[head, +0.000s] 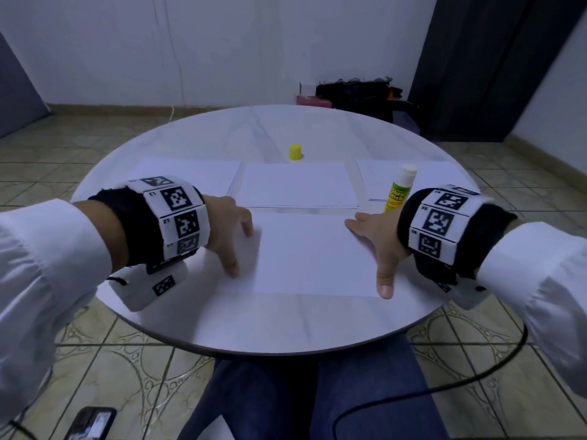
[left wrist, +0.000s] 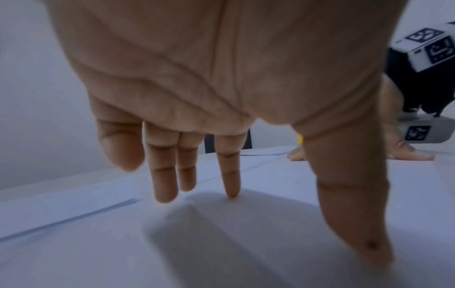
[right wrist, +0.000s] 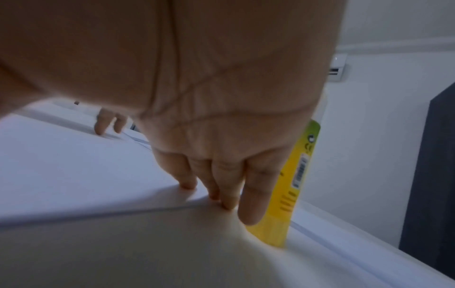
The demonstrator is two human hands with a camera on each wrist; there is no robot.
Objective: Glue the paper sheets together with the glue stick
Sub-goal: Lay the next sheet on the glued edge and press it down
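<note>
Head view: on the round white marble-pattern table (head: 197,315), the left hand (head: 227,230) and right hand (head: 378,246) rest spread-fingered on opposite edges of the near white paper sheet (head: 311,258); the uncapped yellow glue stick (head: 398,192) stands upright just beyond the right hand, and its yellow plastic cap (head: 295,152) stands well apart, beyond the middle paper stack (head: 297,185). Left wrist view: the straight fingertips (left wrist: 231,192) touch the paper, thumb splayed wide. Right wrist view: the fingertips (right wrist: 227,204), held close together, press the sheet's edge, just beside the glue stick.

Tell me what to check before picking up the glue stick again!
1. Glue stick standing upright beside the right hand: ok.
2. Yellow cap off, glue exposed: ok.
3. Front sheet lying flat: ok.
4. Left hand fingertips resting on its left edge: ok.
5. Right hand free, holding nothing: ok.
6. Glue already on the sheet: cannot tell.
</note>
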